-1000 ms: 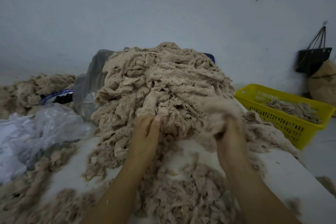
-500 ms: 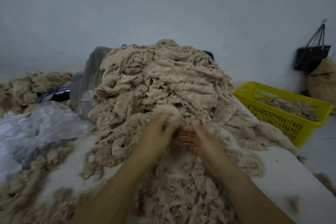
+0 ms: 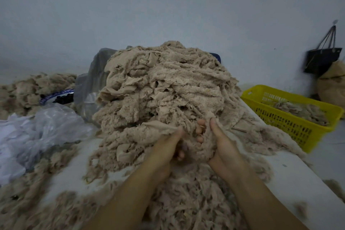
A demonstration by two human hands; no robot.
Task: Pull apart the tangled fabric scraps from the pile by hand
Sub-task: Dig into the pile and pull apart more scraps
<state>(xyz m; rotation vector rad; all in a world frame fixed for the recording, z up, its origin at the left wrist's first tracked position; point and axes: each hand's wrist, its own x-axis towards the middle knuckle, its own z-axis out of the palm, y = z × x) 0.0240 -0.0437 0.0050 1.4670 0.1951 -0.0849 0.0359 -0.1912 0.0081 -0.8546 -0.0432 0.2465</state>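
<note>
A tall pile of tangled beige fabric scraps (image 3: 164,87) rises in the middle of the white table (image 3: 291,177). At its near foot both my hands hold one clump of scraps (image 3: 194,147) between them. My left hand (image 3: 168,147) grips the clump's left side, its fingers curled into the cloth. My right hand (image 3: 220,145) grips the right side, thumb up and fingertips showing through the fabric. Loose pulled scraps (image 3: 196,198) lie spread on the table beneath my forearms.
A yellow plastic basket (image 3: 291,121) holding some scraps stands at the right off the table's edge. Crumpled clear plastic bags (image 3: 37,132) lie at the left, with another scrap heap (image 3: 28,89) behind. A black bag (image 3: 323,59) hangs on the wall.
My hands came together from apart at the pile's foot and now both clutch the same clump, a little nearer to me than half a second ago.
</note>
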